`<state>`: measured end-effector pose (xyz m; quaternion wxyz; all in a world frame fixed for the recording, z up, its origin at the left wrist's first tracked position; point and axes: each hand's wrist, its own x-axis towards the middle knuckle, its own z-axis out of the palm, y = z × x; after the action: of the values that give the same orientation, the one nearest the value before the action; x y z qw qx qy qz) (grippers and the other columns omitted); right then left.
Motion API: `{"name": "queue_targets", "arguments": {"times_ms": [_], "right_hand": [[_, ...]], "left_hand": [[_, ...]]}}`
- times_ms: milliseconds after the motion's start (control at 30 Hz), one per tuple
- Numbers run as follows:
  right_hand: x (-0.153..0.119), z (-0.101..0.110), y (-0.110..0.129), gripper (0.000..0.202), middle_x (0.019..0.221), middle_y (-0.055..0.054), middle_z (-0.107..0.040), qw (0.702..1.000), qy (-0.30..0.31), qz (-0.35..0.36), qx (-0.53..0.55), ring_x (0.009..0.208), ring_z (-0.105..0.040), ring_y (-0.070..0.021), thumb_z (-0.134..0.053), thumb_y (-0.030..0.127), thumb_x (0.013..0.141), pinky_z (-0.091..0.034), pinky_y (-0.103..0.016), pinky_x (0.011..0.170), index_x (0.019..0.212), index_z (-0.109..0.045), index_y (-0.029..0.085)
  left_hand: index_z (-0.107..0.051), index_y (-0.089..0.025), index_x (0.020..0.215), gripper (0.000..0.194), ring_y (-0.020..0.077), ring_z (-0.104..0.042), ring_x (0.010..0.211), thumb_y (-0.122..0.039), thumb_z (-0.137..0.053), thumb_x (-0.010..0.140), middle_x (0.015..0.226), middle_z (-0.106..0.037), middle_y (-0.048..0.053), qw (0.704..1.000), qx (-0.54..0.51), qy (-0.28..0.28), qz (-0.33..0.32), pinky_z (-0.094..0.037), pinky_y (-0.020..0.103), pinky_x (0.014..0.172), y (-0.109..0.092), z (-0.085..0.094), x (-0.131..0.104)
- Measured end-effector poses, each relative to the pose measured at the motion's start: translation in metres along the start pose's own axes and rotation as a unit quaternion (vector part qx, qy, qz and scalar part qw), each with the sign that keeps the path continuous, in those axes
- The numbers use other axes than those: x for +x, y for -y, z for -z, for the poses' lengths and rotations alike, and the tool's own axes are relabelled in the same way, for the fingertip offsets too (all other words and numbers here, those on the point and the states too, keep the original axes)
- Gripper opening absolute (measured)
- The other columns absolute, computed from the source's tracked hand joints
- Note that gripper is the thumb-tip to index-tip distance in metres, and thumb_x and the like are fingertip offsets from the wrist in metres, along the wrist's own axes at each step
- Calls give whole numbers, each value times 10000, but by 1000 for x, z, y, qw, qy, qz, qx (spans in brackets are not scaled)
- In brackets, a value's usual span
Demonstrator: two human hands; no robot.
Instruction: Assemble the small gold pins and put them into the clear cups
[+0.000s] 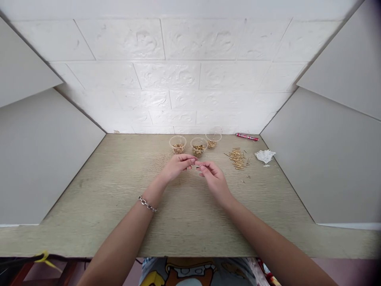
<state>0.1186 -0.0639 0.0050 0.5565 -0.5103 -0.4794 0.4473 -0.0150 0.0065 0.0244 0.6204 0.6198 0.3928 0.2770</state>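
Observation:
My left hand [177,167] and my right hand [213,178] meet over the middle of the table, fingertips nearly touching. The right thumb and fingers pinch a tiny dark, thin piece [198,167], too small to name surely. Pressed together, the left thumb and index finger hide whatever may lie between them. Just beyond the hands stand a left clear plastic cup [177,138], a middle cup [199,139] and a right cup [214,135], each holding small gold-coloured metal parts. To the right of my right hand lies a heap of thin gold pins [238,159].
On the right are a crumpled white plastic bag [264,156] and a red patterned tube [247,137]. Tiny loose bits [243,181] lie in front of the pins. A white brick-pattern wall [184,75] closes the wooden table [104,198] behind; grey panels [321,159] flank it.

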Motion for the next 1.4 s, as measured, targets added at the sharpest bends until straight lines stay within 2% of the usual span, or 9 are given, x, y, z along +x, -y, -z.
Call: {"name": "queue_targets", "arguments": {"times_ms": [233, 400, 500, 700, 967, 1133, 1233, 1333, 1400], "right_hand": [[0, 1, 2, 227, 952, -40, -596, 1000, -1, -2, 7, 835, -549, -151, -460, 366, 742, -434, -309, 721, 859, -546, 192], [0, 2, 4, 204, 924, -46, -599, 999, -29, 16, 29, 837, -545, -152, -459, 359, 748, -437, -315, 732, 829, -540, 191], [1, 3, 3, 176, 931, -43, -598, 997, -27, 17, 70, 798, -557, -140, -476, 345, 743, -440, -309, 718, 811, -536, 194], [5, 6, -1, 130, 925, -23, -596, 989, -17, 4, 147, 721, -560, -117, -505, 321, 730, -443, -287, 677, 782, -535, 205], [6, 4, -1, 104, 673, 5, -594, 971, 26, -58, 231, 584, -525, -91, -564, 282, 684, -420, -244, 579, 694, -533, 183], [5, 3, 2, 111, 623, 16, -567, 964, 24, -74, 254, 573, -515, -88, -590, 271, 662, -415, -241, 583, 663, -534, 176], [6, 3, 3, 109, 627, 14, -562, 961, 22, -71, 267, 586, -522, -99, -592, 266, 660, -419, -253, 591, 651, -533, 176], [7, 4, 1, 90, 629, 14, -563, 959, 5, -67, 277, 586, -514, -91, -592, 252, 662, -415, -240, 584, 659, -540, 178], [8, 4, 0, 82, 636, 14, -567, 957, -2, -67, 283, 585, -509, -87, -587, 249, 668, -414, -234, 583, 672, -544, 179]], "left_hand": [[-636, -143, 827, 321, 74, -432, 583, -387, -603, 621, 740, -595, 32, 1000, -5, -8, 2, -364, 223, 568, 2, 1, 2], [-644, -157, 835, 305, 90, -454, 618, -373, -606, 622, 729, -598, 27, 1000, 3, -2, -2, -368, 235, 593, 1, 0, 0], [-613, -182, 946, 355, 80, -443, 594, -341, -610, 628, 705, -587, 5, 1000, 3, 13, -1, -350, 231, 578, 0, -1, -1], [-405, -237, 1204, 569, 94, -484, 640, -286, -587, 667, 704, -572, -9, 998, 5, 69, -13, -356, 242, 609, -3, -2, -5], [-350, -223, 1241, 629, 122, -518, 727, -231, -593, 661, 716, -575, 3, 992, 16, 128, 12, -372, 280, 704, -2, 2, -8], [-320, -228, 1251, 650, 118, -505, 710, -273, -595, 663, 737, -567, 3, 989, 28, 143, 31, -373, 275, 656, -4, 1, -9], [-390, -206, 1184, 547, 97, -489, 652, -350, -562, 685, 751, -559, 5, 989, 32, 139, 40, -365, 249, 591, -6, -2, -10], [-504, -158, 960, 367, 78, -474, 586, -435, -489, 719, 705, -542, 2, 989, 30, 135, 47, -329, 220, 515, -7, -7, -11], [-513, -144, 812, 335, 74, -474, 568, -463, -441, 738, 665, -528, 0, 988, 22, 143, 57, -305, 210, 486, -6, -9, -11]]}}
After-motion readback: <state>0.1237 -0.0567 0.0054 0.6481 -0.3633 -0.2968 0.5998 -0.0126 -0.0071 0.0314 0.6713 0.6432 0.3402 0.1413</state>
